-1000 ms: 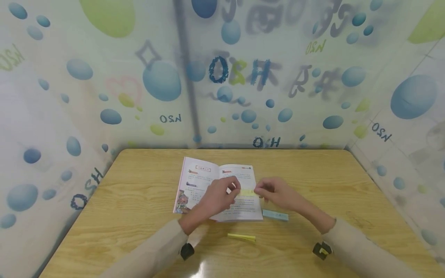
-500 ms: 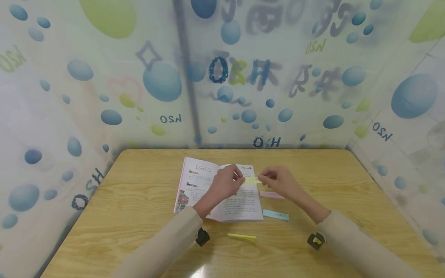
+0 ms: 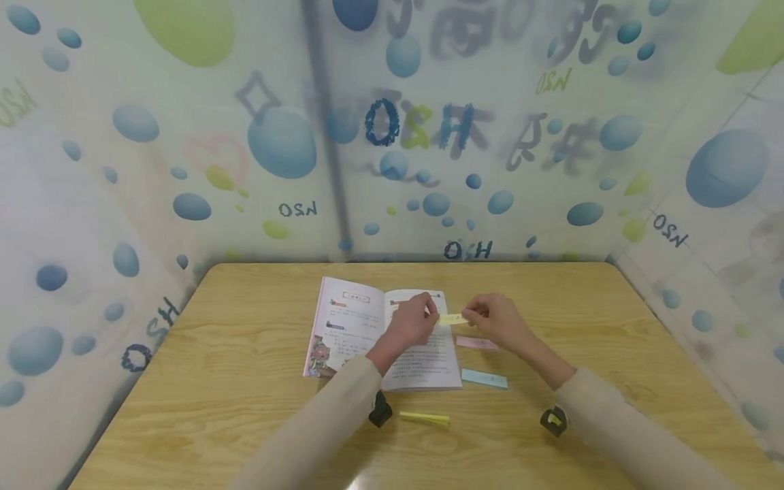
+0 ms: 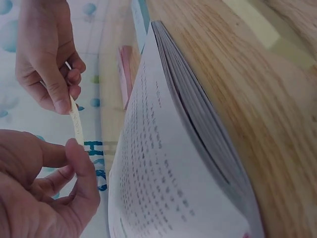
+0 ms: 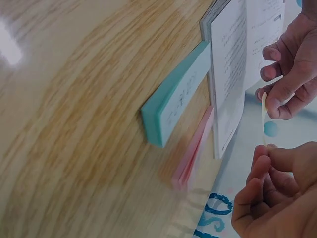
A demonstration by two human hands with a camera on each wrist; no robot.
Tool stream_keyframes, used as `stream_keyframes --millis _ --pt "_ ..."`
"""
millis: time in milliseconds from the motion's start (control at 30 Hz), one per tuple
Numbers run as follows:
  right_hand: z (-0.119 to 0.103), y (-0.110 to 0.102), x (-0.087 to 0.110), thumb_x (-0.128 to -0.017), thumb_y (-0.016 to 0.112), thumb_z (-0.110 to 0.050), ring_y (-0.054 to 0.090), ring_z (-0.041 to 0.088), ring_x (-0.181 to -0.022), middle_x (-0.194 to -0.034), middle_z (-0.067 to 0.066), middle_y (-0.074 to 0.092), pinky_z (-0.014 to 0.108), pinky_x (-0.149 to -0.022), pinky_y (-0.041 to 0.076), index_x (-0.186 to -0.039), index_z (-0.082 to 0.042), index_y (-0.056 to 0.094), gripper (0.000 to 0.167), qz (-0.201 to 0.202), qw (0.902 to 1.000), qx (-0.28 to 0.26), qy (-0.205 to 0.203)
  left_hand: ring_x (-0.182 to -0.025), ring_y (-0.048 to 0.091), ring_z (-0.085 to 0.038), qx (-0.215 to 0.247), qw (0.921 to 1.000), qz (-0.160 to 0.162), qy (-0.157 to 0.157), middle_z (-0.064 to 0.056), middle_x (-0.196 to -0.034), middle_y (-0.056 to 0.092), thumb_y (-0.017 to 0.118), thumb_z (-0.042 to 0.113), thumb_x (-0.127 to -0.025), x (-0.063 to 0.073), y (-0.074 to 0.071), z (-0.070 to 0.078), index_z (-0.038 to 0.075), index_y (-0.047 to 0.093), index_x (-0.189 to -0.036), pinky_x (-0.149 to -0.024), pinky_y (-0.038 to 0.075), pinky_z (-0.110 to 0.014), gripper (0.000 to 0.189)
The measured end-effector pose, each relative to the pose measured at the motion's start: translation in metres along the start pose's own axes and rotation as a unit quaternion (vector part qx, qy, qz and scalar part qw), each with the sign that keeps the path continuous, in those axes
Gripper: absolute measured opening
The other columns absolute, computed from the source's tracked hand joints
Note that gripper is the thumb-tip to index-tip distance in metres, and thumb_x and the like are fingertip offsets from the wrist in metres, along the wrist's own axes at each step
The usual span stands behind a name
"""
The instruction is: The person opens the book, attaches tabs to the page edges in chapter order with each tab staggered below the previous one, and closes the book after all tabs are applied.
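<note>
A narrow yellow sticky-note strip (image 3: 452,319) with writing on it is stretched between both hands, over the right edge of an open book (image 3: 350,316). My left hand (image 3: 414,322) pinches its left end between thumb and fingers. Its right end is pinched by my right hand (image 3: 499,321). In the left wrist view the strip (image 4: 77,121) appears raised above the printed page. From the right wrist it is seen nearly edge-on. The fingertips cover both ends of the strip.
Beside the book's right edge lie a pink sticky-note strip (image 3: 478,343) and a blue sticky-note pad (image 3: 484,378). A yellow sticky-note pad (image 3: 425,418) lies in front of the book on the wooden table (image 3: 245,340). A patterned wall (image 3: 392,204) stands behind the table.
Both hands have moved away from me and slightly right with the yellow strip, from over the page to its edge. The pink strip, formerly hidden by the right hand, now shows.
</note>
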State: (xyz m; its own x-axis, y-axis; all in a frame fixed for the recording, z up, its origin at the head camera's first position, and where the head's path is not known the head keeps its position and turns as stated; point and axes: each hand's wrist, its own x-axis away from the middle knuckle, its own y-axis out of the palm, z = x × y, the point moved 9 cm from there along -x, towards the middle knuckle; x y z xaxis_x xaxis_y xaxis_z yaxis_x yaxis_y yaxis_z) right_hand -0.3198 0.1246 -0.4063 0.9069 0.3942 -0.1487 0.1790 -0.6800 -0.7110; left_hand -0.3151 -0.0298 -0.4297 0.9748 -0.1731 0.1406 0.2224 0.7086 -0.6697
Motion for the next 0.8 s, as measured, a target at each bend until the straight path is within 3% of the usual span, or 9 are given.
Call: stream_keyframes --millis 267,467,800 --pt "0.015 0.0 -0.007 -0.097 0.069 -0.009 0.064 0.018 -0.07 -0.077 0.001 0.068 0.034 -0.063 0.053 -0.09 -0.001 0.074 0.011 -0.006 0.9988 0.04 0.029 -0.062 0.058 -0.014 -0.054 0.9978 0.038 0.014 0.0 -0.077 0.062 0.068 0.018 -0.098 -0.015 -0.003 0.006 0.008 0.065 -0.094 -0.057 0.045 -0.027 0.011" --pt "0.023 0.001 -0.012 -0.097 0.07 -0.011 0.06 0.016 -0.069 -0.078 0.001 0.066 0.032 -0.062 0.052 -0.093 -0.002 0.073 0.01 -0.018 0.9965 0.057 0.058 -0.066 0.057 -0.016 -0.062 0.9977 0.025 -0.013 0.0 -0.079 0.061 0.065 0.018 -0.099 -0.026 0.008 0.0 0.01 0.064 -0.093 -0.057 0.045 -0.027 0.01" --pt "0.03 0.004 -0.014 -0.096 0.07 -0.01 0.061 0.017 -0.068 -0.079 0.003 0.067 0.033 -0.063 0.053 -0.092 0.0 0.073 0.011 -0.029 0.9953 0.072 0.059 -0.067 0.057 -0.017 -0.083 0.9959 0.025 -0.026 -0.001 -0.079 0.06 0.065 0.014 -0.098 -0.031 0.017 0.001 0.01 0.062 -0.09 -0.058 0.046 -0.029 0.01"
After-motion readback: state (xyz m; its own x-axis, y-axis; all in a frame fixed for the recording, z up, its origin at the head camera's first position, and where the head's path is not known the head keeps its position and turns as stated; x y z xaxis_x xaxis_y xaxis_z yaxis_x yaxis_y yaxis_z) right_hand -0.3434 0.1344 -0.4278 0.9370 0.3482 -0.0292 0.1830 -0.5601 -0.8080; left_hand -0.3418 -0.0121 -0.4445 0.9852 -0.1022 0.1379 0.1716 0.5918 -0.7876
